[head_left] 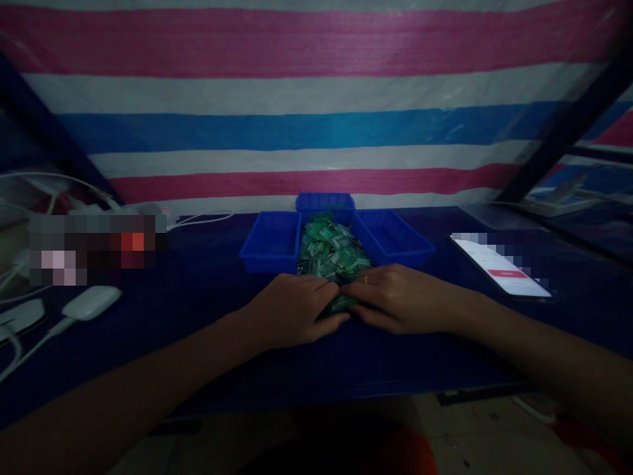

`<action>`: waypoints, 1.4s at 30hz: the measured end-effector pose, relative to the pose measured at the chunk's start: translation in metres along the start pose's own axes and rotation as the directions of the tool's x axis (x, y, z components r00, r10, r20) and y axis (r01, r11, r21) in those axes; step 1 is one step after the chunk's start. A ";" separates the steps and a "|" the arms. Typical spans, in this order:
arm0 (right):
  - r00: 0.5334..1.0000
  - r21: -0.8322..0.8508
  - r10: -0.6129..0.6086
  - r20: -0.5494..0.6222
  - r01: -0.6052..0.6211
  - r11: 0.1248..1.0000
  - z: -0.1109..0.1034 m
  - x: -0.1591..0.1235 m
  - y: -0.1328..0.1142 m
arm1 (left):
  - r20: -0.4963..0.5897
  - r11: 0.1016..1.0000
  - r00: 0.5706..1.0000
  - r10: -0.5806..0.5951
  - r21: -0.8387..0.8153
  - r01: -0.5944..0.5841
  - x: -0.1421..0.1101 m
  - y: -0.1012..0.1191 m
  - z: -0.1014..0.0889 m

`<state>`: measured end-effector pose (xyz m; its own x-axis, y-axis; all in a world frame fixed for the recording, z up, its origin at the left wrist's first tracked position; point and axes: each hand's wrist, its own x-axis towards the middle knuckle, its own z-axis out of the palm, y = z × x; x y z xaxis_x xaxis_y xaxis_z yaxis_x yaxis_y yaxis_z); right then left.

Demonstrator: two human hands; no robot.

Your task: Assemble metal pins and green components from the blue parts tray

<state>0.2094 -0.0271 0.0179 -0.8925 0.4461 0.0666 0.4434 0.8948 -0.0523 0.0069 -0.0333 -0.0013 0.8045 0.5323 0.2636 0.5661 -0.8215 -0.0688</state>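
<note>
A heap of small, shiny green and clear pieces with thin metallic-looking bits (333,247) lies in the middle of the blue table (208,363). At the near end of this heap, my left hand (297,307) and my right hand (395,300) meet, knuckles up. Both have curled fingers, and their fingertips almost touch. Some green material shows between the thumbs and fingers, but what exactly each hand pinches is hidden. A ring is on one finger of my right hand.
Blue bins flank the heap: a left bin (271,241), a right bin (393,236) and a back bin (325,201). On the right lies a lit phone (509,270). A white charger (92,302) and cables lie at left. A striped sheet (316,125) hangs behind.
</note>
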 end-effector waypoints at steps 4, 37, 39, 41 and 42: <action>0.999 0.002 0.033 0.011 -0.033 0.999 0.000 0.000 0.000 | -0.011 0.999 1.000 0.016 0.030 -0.016 0.000 -0.002 0.004; 0.994 0.029 0.056 -0.093 -0.053 0.998 -0.006 -0.002 -0.001 | -0.009 0.981 0.985 -0.174 -0.092 0.172 0.001 -0.002 0.002; 0.994 0.042 0.058 -0.087 -0.055 0.998 -0.007 -0.002 -0.001 | -0.006 0.981 0.984 -0.179 -0.081 0.178 0.002 -0.002 0.003; 0.996 0.048 0.046 -0.078 -0.042 0.998 -0.007 -0.002 0.000 | 0.012 0.977 0.982 -0.189 -0.101 0.190 0.002 -0.001 0.004; 0.997 0.046 0.038 -0.074 -0.034 0.998 -0.007 -0.002 0.001 | 0.022 0.972 0.980 -0.197 -0.124 0.199 0.003 -0.001 0.004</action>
<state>0.2121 -0.0273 0.0246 -0.8665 0.4796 0.1380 0.4695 0.8772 -0.1006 0.0093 -0.0302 -0.0048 0.6807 0.6883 0.2508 0.6878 -0.7183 0.1046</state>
